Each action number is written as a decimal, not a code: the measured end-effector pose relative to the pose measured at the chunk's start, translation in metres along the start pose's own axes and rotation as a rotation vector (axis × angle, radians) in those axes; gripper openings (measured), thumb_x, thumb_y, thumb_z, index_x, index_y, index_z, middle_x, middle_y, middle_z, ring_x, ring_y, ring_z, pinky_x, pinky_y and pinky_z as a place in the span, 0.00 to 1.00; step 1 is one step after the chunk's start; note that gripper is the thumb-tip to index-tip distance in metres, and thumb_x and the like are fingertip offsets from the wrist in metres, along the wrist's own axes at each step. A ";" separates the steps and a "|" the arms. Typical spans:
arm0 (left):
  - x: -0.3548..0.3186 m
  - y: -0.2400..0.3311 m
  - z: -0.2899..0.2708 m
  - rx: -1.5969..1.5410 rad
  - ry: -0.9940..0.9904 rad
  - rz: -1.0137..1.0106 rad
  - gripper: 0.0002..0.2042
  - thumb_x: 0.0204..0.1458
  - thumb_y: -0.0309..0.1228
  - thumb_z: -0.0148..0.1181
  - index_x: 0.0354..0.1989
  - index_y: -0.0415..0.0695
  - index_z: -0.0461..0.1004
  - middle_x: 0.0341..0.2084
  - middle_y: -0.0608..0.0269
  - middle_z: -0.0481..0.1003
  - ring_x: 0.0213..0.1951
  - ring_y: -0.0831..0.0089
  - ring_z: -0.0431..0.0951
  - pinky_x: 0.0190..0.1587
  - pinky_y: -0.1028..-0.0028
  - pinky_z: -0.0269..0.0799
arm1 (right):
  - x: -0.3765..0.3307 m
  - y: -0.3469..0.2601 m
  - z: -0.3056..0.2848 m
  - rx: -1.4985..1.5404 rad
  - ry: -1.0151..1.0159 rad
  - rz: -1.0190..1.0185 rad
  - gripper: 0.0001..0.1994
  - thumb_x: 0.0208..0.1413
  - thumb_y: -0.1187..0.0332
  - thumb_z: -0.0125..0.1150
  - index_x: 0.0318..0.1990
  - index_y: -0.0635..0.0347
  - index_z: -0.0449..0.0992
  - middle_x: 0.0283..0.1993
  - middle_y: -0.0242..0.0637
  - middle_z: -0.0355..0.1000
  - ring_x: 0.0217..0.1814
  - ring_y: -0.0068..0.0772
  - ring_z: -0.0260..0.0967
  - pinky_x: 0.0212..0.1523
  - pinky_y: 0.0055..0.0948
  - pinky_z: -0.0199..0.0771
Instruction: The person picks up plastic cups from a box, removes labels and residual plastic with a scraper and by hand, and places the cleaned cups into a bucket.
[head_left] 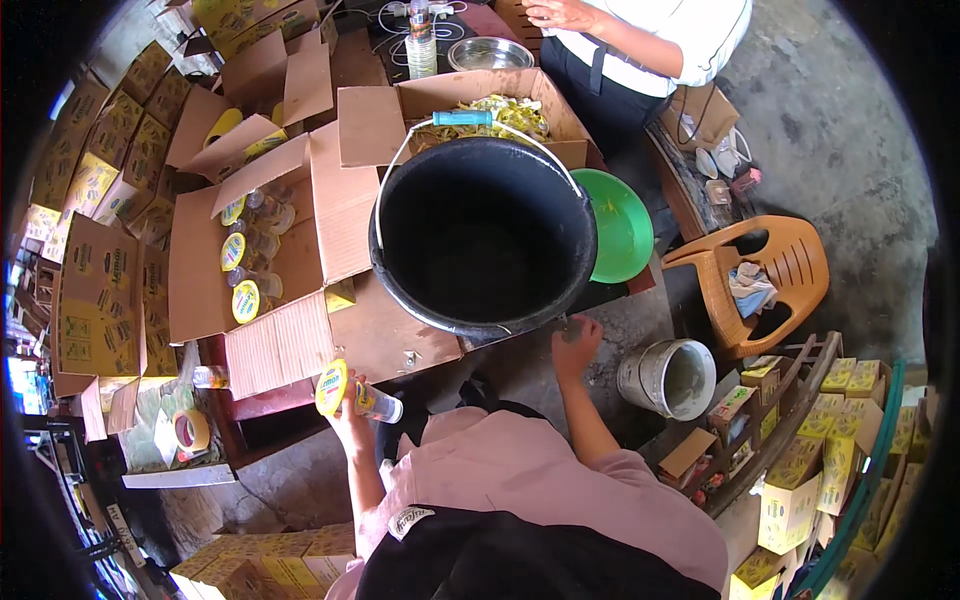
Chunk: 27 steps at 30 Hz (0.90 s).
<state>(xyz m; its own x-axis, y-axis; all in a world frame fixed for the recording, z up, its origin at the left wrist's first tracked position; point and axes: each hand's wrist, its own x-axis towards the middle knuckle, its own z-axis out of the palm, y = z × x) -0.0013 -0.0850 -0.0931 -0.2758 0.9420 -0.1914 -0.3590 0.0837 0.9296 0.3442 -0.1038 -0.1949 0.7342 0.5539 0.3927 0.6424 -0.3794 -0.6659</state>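
My left hand point(352, 418) is closed around a clear plastic bottle point(382, 404) with a round yellow printed end, held tilted in front of the table's near edge. Beside the lower right rim of a big black bucket point(480, 235), my right hand point(577, 348) has its fingers loosely apart, and I see nothing in it. The bucket has a wire handle with a blue grip and stands on the table; its inside is dark. Left of it, an open cardboard box point(190, 270) contains several similar bottles point(262, 245) with yellow round ends.
Behind the bucket sits a box of yellow-green scraps point(508, 112); a green basin point(622, 225) is to its right. Another person point(640, 50) stands at the far side. An orange chair point(800, 270), a white pail point(685, 380) and stacked yellow cartons point(795, 490) occupy the right.
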 end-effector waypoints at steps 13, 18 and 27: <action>-0.009 0.019 0.021 -0.056 -0.019 0.057 0.20 0.43 0.31 0.57 0.45 0.40 0.63 0.35 0.60 0.69 0.38 0.68 0.71 0.39 0.69 0.67 | 0.024 0.019 -0.011 -0.291 -0.231 -0.499 0.15 0.34 0.72 0.61 0.35 0.51 0.72 0.41 0.33 0.62 0.49 0.38 0.58 0.50 0.41 0.53; 0.002 0.063 0.043 -0.266 -0.246 0.199 0.30 0.42 0.43 0.55 0.53 0.42 0.55 0.42 0.61 0.63 0.44 0.67 0.65 0.49 0.64 0.61 | 0.030 -0.002 -0.017 -0.276 -0.232 -0.527 0.12 0.35 0.72 0.61 0.32 0.52 0.74 0.41 0.33 0.63 0.48 0.37 0.58 0.50 0.41 0.52; 0.047 0.104 0.148 -0.033 -0.539 0.272 0.25 0.44 0.30 0.58 0.51 0.38 0.60 0.42 0.54 0.70 0.46 0.69 0.69 0.52 0.69 0.60 | 0.024 -0.009 -0.010 -0.302 -0.185 -0.514 0.07 0.40 0.72 0.59 0.31 0.55 0.76 0.38 0.34 0.65 0.47 0.37 0.58 0.52 0.41 0.51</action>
<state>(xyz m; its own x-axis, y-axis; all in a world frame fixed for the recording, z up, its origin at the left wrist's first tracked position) 0.0803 0.0155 0.0407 0.1260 0.9609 0.2467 -0.3691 -0.1854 0.9107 0.3583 -0.0943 -0.1728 0.2819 0.8304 0.4805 0.9570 -0.2079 -0.2022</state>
